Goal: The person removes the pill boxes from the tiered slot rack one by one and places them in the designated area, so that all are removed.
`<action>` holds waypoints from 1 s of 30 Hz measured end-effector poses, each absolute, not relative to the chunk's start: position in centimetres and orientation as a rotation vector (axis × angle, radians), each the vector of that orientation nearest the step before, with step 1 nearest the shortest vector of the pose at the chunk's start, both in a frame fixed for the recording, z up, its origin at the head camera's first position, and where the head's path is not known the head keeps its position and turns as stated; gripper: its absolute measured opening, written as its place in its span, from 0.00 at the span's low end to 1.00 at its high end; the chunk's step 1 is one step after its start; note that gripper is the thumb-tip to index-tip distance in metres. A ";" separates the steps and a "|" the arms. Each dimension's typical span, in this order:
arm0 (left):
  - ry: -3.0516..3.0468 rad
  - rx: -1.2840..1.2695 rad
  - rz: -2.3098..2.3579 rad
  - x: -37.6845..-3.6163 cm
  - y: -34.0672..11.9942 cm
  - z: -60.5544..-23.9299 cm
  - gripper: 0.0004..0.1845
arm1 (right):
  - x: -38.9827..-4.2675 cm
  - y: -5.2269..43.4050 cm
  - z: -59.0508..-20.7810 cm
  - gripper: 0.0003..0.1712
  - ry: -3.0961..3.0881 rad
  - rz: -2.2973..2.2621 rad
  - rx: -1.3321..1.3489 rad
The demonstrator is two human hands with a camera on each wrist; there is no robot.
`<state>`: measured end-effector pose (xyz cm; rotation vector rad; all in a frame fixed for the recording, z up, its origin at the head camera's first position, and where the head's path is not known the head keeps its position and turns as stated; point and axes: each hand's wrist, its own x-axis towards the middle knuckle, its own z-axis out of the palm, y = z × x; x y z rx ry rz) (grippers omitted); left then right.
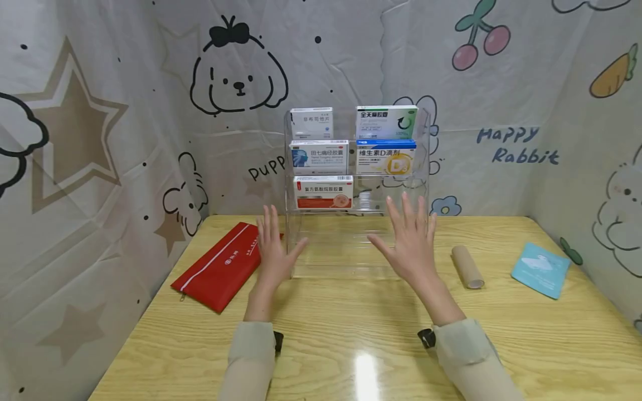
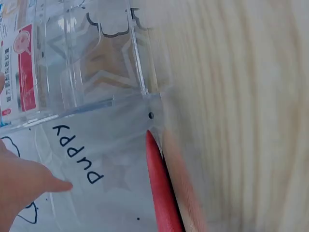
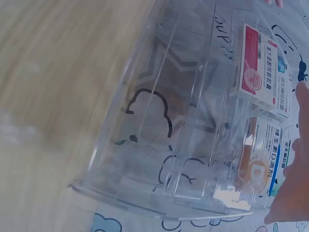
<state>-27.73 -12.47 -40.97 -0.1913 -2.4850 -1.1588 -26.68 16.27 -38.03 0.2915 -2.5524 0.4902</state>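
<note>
A clear acrylic tiered rack (image 1: pixel 346 272) stands at the table's far edge with several medicine boxes on its upper tiers. My left hand (image 1: pixel 273 253), fingers straight and thumb spread, is raised at the rack's left front. On the other side my right hand (image 1: pixel 411 248) is spread likewise before the lower right tiers. Neither holds anything. A red-and-white box (image 1: pixel 323 192) sits on the third tier, under a box with a blue head picture (image 1: pixel 319 157). At right, a vitamin D box (image 1: pixel 385 158) is below a green-and-white box (image 1: pixel 386 122). A white box (image 1: pixel 311 123) occupies the top left.
Left of the rack lies a red zippered pouch (image 1: pixel 220 267), partly behind my left hand. A brown cardboard tube (image 1: pixel 467 267) and a light blue packet (image 1: pixel 541 270) lie to the right. Patterned cloth (image 1: pixel 331 61) hangs behind and beside the wooden table (image 1: pixel 346 334).
</note>
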 end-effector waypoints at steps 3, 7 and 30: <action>-2.442 -0.205 -1.276 -27.8 -13.1 -41.0 0.54 | -27.1 15.7 -37.5 0.53 -2.486 0.494 0.361; -2.435 -0.190 -1.366 -27.9 -14.1 -41.0 0.52 | -27.8 15.1 -37.0 0.52 -2.368 0.513 0.470; -2.432 -0.396 -1.569 -30.0 -17.1 -41.0 0.37 | -34.1 12.4 -33.2 0.31 -2.178 0.772 0.768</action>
